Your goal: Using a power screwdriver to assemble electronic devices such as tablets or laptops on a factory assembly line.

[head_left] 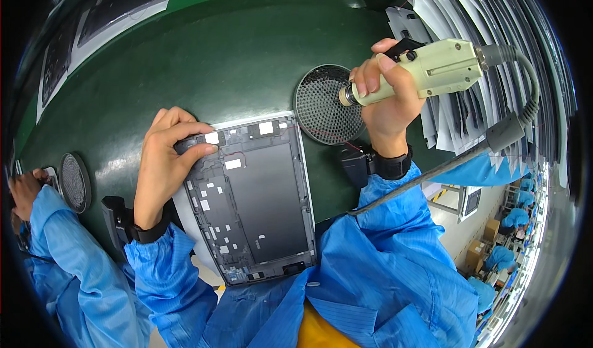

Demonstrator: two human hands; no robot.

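My left hand [159,163] pinches the far left corner of a dark tablet housing [265,193], thumb on top. The housing lies inside up near my body, dotted with small white stickers, a thin red wire at its far edge. A white sheet [196,232] shows under its left side. My right hand [392,101] is closed round a pale green electric screwdriver [448,70], held tilted with its nose pointing left. Below that nose sits a round black dish [321,116] with a gridded bottom, just beyond the housing's right corner. The screwdriver's bit cannot be made out.
A grey cable [426,175] runs from the screwdriver past my right forearm. Thin sheets and panels [460,101] stand stacked on the right. On the green table [247,51], more tablet parts [123,11] lie far left. A co-worker's hand [26,193] is near another round dish [75,181].
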